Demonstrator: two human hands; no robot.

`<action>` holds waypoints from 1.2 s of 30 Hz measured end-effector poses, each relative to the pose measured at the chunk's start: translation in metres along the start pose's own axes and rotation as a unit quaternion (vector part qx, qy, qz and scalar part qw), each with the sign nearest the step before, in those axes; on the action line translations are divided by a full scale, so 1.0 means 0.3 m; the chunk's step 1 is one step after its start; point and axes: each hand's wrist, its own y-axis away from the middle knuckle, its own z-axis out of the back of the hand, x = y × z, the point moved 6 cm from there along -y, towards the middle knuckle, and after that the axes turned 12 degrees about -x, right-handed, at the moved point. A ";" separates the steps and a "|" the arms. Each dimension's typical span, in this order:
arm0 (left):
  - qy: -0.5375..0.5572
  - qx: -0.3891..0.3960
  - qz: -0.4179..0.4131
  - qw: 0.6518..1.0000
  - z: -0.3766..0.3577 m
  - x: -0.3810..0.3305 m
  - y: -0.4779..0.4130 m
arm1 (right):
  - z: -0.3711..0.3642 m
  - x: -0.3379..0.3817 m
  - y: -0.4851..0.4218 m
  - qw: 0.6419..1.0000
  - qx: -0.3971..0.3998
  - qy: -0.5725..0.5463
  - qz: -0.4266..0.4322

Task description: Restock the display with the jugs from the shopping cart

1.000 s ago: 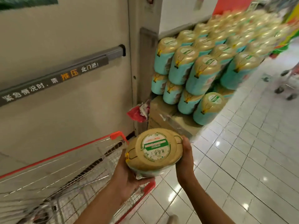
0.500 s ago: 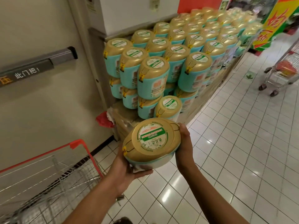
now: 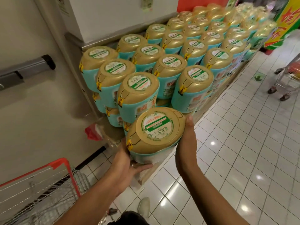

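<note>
One jug (image 3: 154,132) | gold top, green-white label, teal wrap | left hand (image 3: 126,164) cups base, right hand (image 3: 186,143) presses side

- holding a gold-topped jug (image 3: 155,135) just in front of the display (image 3: 138,88) of stacked jugs
- cupping its lower left side with the left hand (image 3: 128,163)
- pressing its right side with the right hand (image 3: 186,143), fingers straight
- standing beside a red-rimmed shopping cart (image 3: 60,164)
</note>
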 end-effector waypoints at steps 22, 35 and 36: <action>0.080 -0.256 -0.029 0.963 -0.199 -0.013 -0.135 | 0.021 -0.108 -0.281 0.983 0.180 0.006 0.035; 0.096 -0.370 -0.179 0.906 -0.244 0.039 -0.124 | 0.104 -0.213 -0.403 0.932 0.356 0.010 0.060; 0.102 -0.373 -0.180 0.904 -0.248 0.040 -0.117 | 0.112 -0.224 -0.411 0.928 0.367 0.009 0.070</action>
